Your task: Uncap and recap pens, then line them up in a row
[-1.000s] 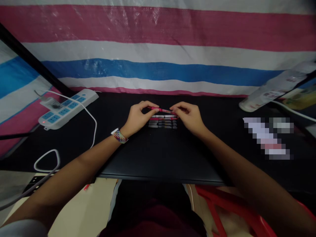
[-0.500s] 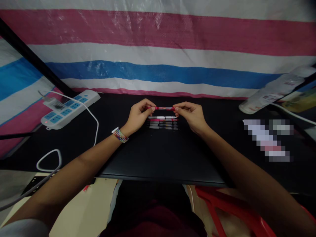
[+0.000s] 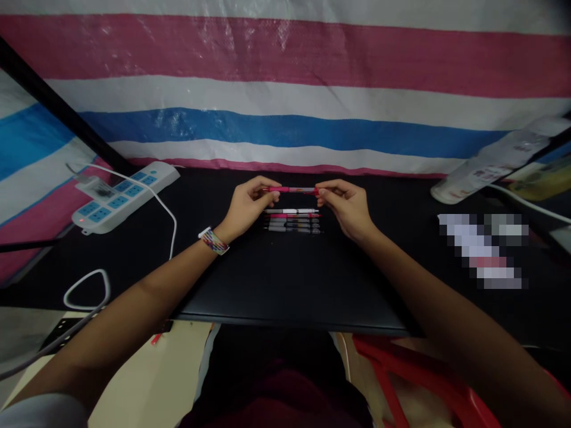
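A red pen (image 3: 292, 189) is held level above the black table (image 3: 289, 279), pinched at each end. My left hand (image 3: 247, 205) grips its left end and my right hand (image 3: 347, 205) grips its right end. Just below it, several pens (image 3: 292, 220) lie side by side in a neat row on the table, the top one white, then red, then dark ones. A colourful band sits on my left wrist.
A white power strip (image 3: 122, 196) with blue sockets and a white cable (image 3: 169, 226) lies at the left. A white bottle (image 3: 486, 166) lies on its side at the right, with a blurred patch below it. A striped tarp (image 3: 285, 89) backs the table. A red chair (image 3: 401, 380) is beneath.
Both hands have raised the red pen slightly away from the row and levelled it; the pens on the table have not moved.
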Motion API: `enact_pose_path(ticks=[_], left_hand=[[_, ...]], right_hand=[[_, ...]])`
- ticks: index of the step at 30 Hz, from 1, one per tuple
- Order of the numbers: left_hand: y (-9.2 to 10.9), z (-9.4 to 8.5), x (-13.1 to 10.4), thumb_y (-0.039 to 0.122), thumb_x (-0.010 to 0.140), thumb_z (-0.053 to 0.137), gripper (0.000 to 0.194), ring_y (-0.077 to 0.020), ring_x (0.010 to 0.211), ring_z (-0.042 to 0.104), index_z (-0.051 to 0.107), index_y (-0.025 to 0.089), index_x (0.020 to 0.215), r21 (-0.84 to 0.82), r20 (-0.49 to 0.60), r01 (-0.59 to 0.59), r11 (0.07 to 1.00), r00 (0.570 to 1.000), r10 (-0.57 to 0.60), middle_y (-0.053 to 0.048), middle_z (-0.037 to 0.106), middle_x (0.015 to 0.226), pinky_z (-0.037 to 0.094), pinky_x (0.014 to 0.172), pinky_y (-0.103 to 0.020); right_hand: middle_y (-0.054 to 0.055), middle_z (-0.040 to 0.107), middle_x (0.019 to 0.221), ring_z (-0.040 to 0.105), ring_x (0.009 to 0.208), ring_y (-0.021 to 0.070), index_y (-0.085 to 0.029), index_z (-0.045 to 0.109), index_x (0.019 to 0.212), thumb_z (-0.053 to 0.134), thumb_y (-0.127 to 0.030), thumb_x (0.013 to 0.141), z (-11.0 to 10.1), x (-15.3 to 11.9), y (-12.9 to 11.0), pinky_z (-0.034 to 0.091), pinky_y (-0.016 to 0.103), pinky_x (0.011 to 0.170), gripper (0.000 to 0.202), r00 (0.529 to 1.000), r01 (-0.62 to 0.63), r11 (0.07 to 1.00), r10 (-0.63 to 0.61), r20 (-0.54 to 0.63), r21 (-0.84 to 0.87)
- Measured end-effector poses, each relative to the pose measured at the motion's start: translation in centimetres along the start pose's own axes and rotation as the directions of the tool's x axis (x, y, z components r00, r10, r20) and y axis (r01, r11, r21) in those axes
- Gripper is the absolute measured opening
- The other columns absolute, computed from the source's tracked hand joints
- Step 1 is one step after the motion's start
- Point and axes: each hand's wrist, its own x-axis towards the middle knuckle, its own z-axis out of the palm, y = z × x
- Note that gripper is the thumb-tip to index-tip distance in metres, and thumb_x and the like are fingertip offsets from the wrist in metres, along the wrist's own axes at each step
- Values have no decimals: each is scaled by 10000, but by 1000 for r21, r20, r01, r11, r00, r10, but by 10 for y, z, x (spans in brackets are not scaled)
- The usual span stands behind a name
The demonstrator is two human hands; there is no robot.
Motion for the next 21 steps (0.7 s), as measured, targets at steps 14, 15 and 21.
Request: enact_pose_path(ticks=[14, 15, 21], left_hand=[[-6, -5, 6, 492, 858, 944, 433, -115, 586, 658, 756, 233, 1150, -34, 16, 3, 999, 1000, -3, 16, 717, 753, 563, 598, -256], [-7, -5, 6, 456, 796, 992, 496, -118, 615, 676, 748, 239, 1169, -47, 24, -4, 999, 1000, 5, 12, 734, 807, 577, 615, -257], [-6, -6, 5, 556, 949, 851, 356, -116, 563, 642, 748, 221, 1012, -2, 62, 39, 999, 997, -39, 4, 687, 706, 545, 555, -246]], right_hand=[[25, 773, 858, 730, 806, 177, -252, 855, 977, 920, -380, 820, -4, 3, 9, 662, 403, 861, 213, 995, -91, 993, 93, -23, 75], [28, 779, 870, 735, 817, 180, -253, 855, 977, 920, -384, 826, -4, 3, 9, 664, 407, 867, 210, 996, -88, 993, 90, -25, 74], [27, 784, 867, 731, 813, 179, -257, 864, 962, 949, -380, 809, -4, 3, 8, 664, 401, 863, 214, 994, -104, 990, 108, -36, 96]])
